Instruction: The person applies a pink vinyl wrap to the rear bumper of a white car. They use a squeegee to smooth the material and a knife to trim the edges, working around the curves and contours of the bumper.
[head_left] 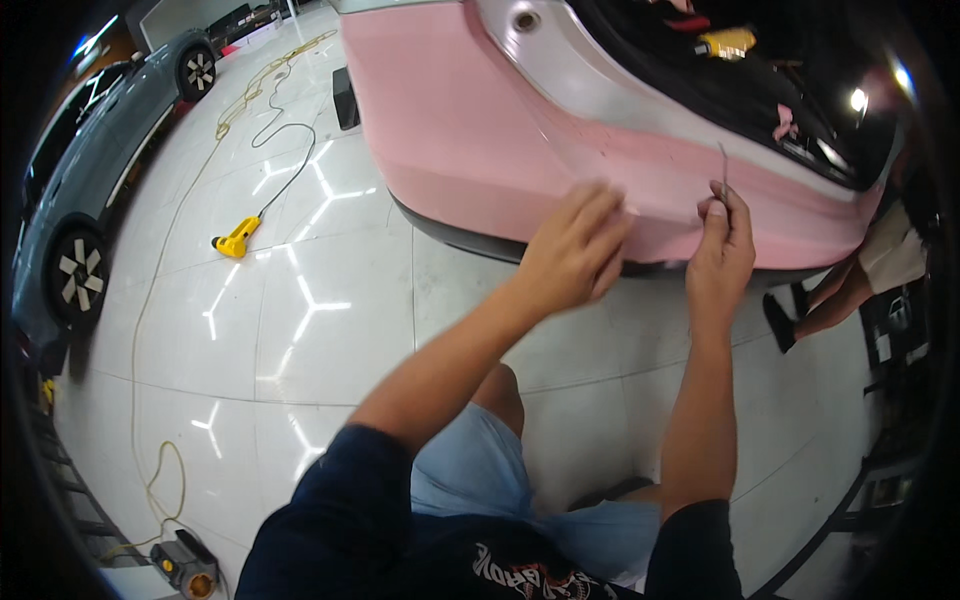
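Note:
A car's rear body panel fills the upper middle, covered in pink film, with a bare silver strip beside a dark opening. My left hand is at the pink surface, fingers curled together and slightly blurred; what, if anything, is in them is hidden. My right hand, to its right, grips a thin metal tool upright against the pink bumper. Inside the dark opening lie a yellow tool and pink scraps.
A yellow heat gun with its cord lies on the white tiled floor. A grey car stands at left. A hose runs to a machine at lower left. Another person's legs show at right.

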